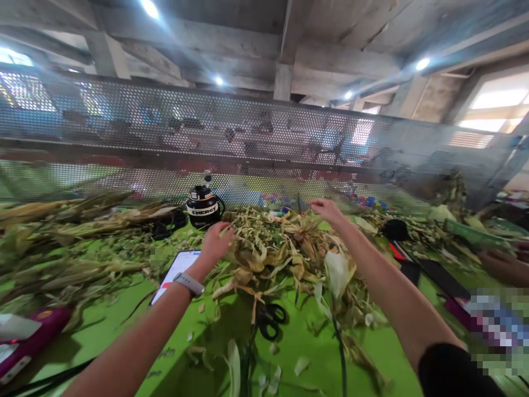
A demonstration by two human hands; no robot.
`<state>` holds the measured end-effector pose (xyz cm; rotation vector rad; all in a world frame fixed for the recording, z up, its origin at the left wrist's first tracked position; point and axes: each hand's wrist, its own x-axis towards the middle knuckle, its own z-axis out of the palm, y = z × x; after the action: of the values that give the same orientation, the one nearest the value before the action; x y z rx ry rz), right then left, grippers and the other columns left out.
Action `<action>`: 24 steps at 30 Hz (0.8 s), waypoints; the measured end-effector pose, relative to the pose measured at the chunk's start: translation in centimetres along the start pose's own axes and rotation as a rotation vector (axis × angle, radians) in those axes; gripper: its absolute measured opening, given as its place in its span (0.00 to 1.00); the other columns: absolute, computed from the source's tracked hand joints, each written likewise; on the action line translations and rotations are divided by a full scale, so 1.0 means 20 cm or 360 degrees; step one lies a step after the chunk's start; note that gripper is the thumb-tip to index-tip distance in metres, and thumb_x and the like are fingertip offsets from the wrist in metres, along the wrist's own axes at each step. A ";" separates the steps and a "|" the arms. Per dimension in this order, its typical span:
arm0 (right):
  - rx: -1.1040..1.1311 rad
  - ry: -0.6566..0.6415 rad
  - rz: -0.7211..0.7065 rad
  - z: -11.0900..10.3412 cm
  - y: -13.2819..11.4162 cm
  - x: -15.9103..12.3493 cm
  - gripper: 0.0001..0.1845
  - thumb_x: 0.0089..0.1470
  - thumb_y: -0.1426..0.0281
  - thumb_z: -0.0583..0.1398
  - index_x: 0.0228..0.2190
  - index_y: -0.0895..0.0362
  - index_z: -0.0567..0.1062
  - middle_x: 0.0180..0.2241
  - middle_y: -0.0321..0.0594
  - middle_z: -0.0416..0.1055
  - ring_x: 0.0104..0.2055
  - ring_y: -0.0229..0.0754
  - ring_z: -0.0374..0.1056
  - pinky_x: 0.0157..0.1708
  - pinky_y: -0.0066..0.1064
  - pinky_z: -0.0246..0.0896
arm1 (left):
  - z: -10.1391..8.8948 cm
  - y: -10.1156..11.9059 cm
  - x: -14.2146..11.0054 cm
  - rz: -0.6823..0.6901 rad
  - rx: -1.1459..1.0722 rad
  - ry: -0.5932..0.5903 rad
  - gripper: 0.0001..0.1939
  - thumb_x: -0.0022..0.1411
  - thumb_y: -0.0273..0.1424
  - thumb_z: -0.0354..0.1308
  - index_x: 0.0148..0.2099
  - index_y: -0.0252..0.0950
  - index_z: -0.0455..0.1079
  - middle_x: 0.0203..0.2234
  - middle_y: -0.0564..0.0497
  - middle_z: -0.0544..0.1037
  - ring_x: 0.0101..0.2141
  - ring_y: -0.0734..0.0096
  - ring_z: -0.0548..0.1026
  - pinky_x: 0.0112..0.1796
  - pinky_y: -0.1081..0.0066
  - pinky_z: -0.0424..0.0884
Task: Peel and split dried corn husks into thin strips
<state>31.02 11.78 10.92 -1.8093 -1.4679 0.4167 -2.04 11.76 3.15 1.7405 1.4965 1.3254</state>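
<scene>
A loose heap of dry corn husks [285, 248] lies in the middle of the green table [136, 331]. At its left edge is my left hand [217, 242], fingers slightly apart and touching the husk strips, with a watch on the wrist. My right hand [328, 210] is over the heap's far right side, its fingers curled together; whatever they may hold is too small to make out. Black-handled scissors [270, 321] lie in front of the heap. Beneath my left forearm rests a lit phone [176, 273], partly covered.
A black jug labelled ENERGY [203, 207] stands behind my left hand. Long husks [82, 226] spread leftward. A perforated metal screen [248, 132] closes off the back. Purple devices [37, 336] sit at the left, and another person's hand [502, 264] is at far right by a green basket [475, 231].
</scene>
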 end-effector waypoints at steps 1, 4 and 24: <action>-0.0052 -0.0026 0.0016 0.05 0.00 0.11 0.06 0.53 0.75 0.57 0.32 0.59 0.74 0.34 0.40 0.73 0.40 0.41 0.68 0.40 0.31 0.63 | 0.00 0.00 -0.02 -0.0010 -0.0006 -0.0040 0.16 0.50 0.40 0.55 0.36 0.33 0.71 0.41 0.41 0.75 0.44 0.55 0.71 0.46 0.58 0.65; -0.0174 -0.0130 0.0062 0.19 0.03 0.35 0.10 0.57 0.69 0.57 0.41 0.59 0.72 0.43 0.43 0.70 0.43 0.43 0.68 0.43 0.37 0.65 | -0.02 0.01 -0.11 0.0024 -0.0165 -0.0107 0.17 0.51 0.42 0.55 0.39 0.36 0.73 0.50 0.42 0.72 0.48 0.57 0.69 0.50 0.59 0.62; 0.0494 0.0330 -0.0286 0.07 -0.09 0.47 0.19 0.51 0.81 0.52 0.44 0.60 0.71 0.40 0.42 0.74 0.39 0.38 0.71 0.43 0.33 0.66 | -0.01 0.05 -0.27 -0.0109 -0.0547 -0.0333 0.16 0.52 0.42 0.57 0.39 0.36 0.73 0.51 0.42 0.70 0.49 0.57 0.70 0.49 0.59 0.65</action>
<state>31.51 21.08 13.30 -1.4189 -1.3270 0.3345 -1.50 6.47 2.16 1.5391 1.1275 1.2379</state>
